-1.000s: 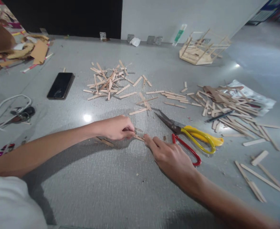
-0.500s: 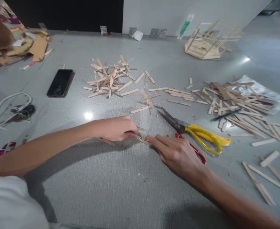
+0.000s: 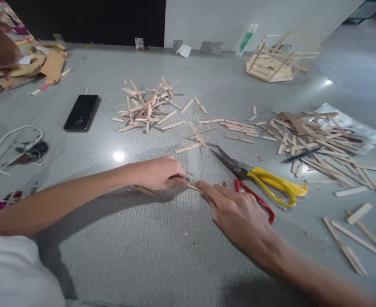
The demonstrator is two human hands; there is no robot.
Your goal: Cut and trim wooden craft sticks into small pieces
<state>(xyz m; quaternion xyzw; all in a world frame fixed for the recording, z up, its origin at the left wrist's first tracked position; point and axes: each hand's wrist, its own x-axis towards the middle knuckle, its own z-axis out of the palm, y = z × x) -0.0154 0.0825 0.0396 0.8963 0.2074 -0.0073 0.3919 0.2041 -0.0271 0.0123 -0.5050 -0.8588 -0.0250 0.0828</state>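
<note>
Between my two hands, low over the grey table (image 3: pixel 136 260), runs a short wooden craft stick (image 3: pixel 193 186). My left hand (image 3: pixel 165 172) is closed, thumb and fingers pinching the stick's left end. The fingers of my right hand (image 3: pixel 231 202) are bent and press on its right end; their tips are partly hidden. Another craft stick (image 3: pixel 144 190) lies beneath my left wrist. Just right of my right hand rest scissors (image 3: pixel 264 183) with one yellow and one red handle, blades pointing to the upper left.
Beyond my hands lies a pile of craft sticks (image 3: pixel 149 104), with a phone (image 3: pixel 82 112) to its left. More sticks (image 3: pixel 316 136) and a pen (image 3: pixel 303 154) lie right. A stick-built frame (image 3: pixel 271 70) stands at the back. A cable (image 3: pixel 30 128) lies left.
My right hand has shifted slightly, its fingers lying a little differently along the stick. My left hand keeps its pinch. The whole view has tilted very slightly.
</note>
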